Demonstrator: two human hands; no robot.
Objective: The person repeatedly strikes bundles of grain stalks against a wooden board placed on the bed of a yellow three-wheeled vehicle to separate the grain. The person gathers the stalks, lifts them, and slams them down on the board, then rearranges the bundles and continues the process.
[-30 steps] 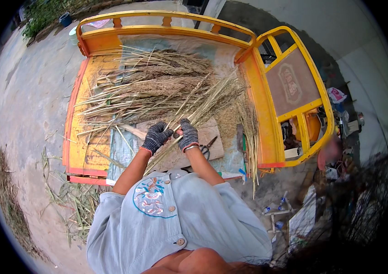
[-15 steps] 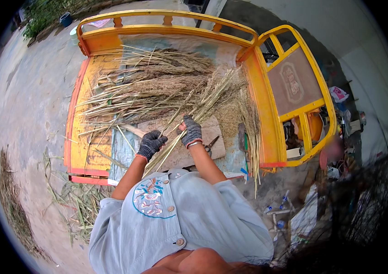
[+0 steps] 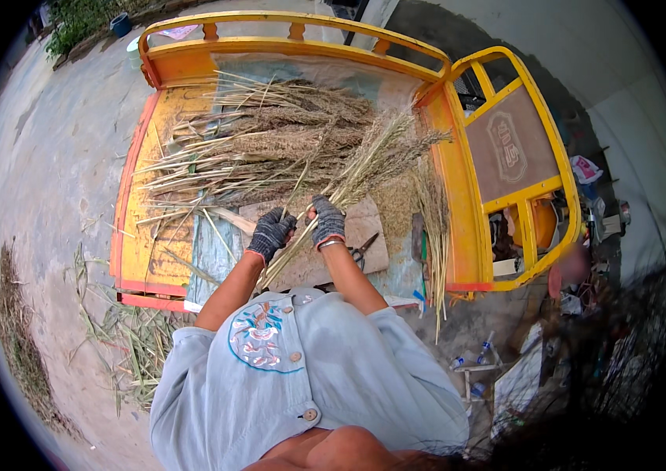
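Both gloved hands, the left hand [image 3: 272, 234] and the right hand [image 3: 328, 221], were closed around one bunch of dry stalks [image 3: 364, 169], likely to keep it together above the yellow cart [image 3: 133, 212].

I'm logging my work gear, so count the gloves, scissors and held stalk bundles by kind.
Dark knitted gloves: 2, on the left hand and the right hand
Dark-handled metal scissors: 1
Dry tan stalk bundle, gripped by both hands: 1
Total: 4
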